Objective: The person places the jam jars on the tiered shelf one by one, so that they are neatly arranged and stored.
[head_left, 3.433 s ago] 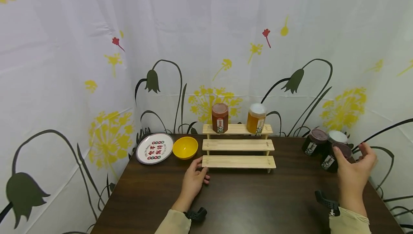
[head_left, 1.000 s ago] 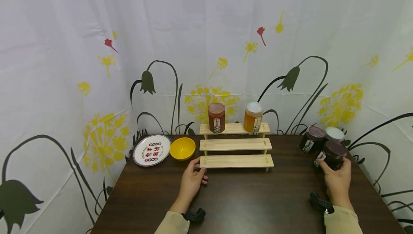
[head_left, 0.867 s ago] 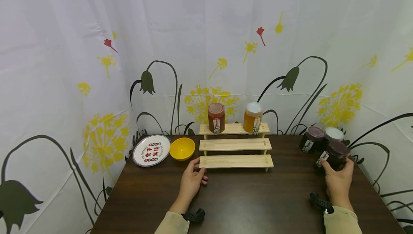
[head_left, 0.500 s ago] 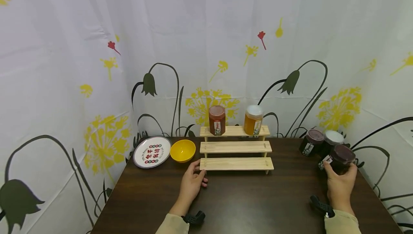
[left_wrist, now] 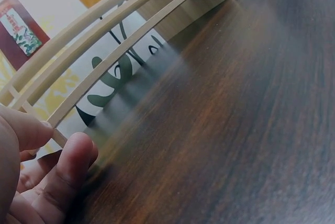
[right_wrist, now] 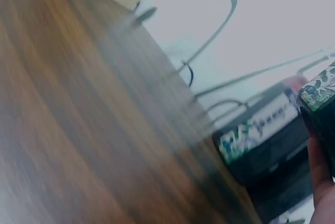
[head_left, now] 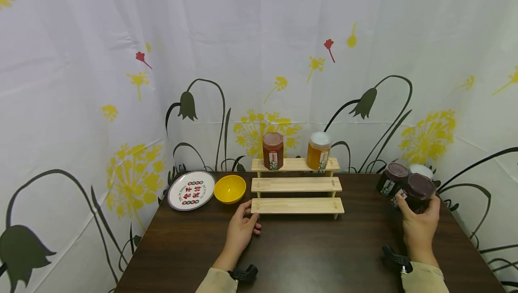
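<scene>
At the right, my right hand (head_left: pixel 421 230) grips a dark jam jar (head_left: pixel 419 187) with a purplish lid, thumb on its left side. The same jar (right_wrist: pixel 323 103) is partly cut off in the right wrist view. Just behind it stand another dark jar (head_left: pixel 394 177) and a jar with a white lid (head_left: pixel 421 170), largely hidden. My left hand (head_left: pixel 238 231) pinches the left end of the lowest tier of a three-tier wooden shelf stand (head_left: pixel 297 205). Its thumb and index finger meet at that corner in the left wrist view. A red-brown jar (head_left: pixel 273 151) and an amber honey jar (head_left: pixel 318 151) stand on the top tier.
Left of the stand are a yellow bowl (head_left: pixel 229 189) and a white plate (head_left: pixel 191 190) with red characters. A flower-printed curtain (head_left: pixel 259 59) hangs along the back and sides of the dark wooden table (head_left: pixel 307 248).
My right hand was spread around the right-hand jar's lid 3.4 seconds ago and now grips the jar. Over the last half second it has moved it left and slightly up. My left hand stays put.
</scene>
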{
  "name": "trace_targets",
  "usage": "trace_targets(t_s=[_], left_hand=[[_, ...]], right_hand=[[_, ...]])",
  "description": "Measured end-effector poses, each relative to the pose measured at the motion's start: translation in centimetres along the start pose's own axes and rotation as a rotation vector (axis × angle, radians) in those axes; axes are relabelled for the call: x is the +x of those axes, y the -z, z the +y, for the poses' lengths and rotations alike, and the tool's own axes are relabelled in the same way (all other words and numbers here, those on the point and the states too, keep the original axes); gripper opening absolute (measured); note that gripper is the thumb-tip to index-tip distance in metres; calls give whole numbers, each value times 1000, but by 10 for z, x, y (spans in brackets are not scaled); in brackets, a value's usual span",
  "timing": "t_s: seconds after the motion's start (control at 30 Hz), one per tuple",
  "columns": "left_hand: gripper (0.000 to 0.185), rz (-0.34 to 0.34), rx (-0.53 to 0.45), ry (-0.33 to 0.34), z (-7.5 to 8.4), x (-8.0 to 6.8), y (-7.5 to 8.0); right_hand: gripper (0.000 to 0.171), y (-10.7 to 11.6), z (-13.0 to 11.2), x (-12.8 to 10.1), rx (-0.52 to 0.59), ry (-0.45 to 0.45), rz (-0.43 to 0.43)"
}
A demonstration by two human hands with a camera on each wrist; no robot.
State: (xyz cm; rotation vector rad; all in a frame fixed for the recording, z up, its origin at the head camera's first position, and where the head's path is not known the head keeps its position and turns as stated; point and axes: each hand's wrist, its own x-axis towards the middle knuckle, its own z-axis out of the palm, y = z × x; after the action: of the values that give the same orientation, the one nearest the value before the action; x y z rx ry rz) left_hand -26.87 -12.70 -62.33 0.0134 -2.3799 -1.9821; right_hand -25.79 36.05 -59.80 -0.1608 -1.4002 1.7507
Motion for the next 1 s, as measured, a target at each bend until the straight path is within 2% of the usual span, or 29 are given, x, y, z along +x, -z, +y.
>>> trace_targets(t_s=[0.1, 0.27, 0.4, 0.5, 0.63, 0.73, 0.8, 1.0], left_hand=[[51, 0, -10, 3, 0, 1, 0], [51, 4, -16, 7, 0, 1, 0], [51, 5, -18, 13, 1, 2, 0], [51, 3, -18, 21, 1, -1, -2], [51, -2, -17, 23, -1, -5, -3], [51, -4, -16, 16, -2, -4, -1], [51, -3, -9, 9, -2, -3, 0], [51, -1, -2, 9, 0, -2, 2]], right_hand=[[70, -10, -6, -1, 13, -1, -24], [67, -30, -18, -8, -32, -15, -55], [66, -48, -30, -15, -102, -32, -127], [69, -61, -38, -23, -104, -65, -213], [75, -80, -48, -43, -213, -78, -325], [75, -97, -53, -59, -342, -51, -390], [75, -108, -53, -68, -358, -52, -429], [72, -140, -48, -86, -281, -94, -520]])
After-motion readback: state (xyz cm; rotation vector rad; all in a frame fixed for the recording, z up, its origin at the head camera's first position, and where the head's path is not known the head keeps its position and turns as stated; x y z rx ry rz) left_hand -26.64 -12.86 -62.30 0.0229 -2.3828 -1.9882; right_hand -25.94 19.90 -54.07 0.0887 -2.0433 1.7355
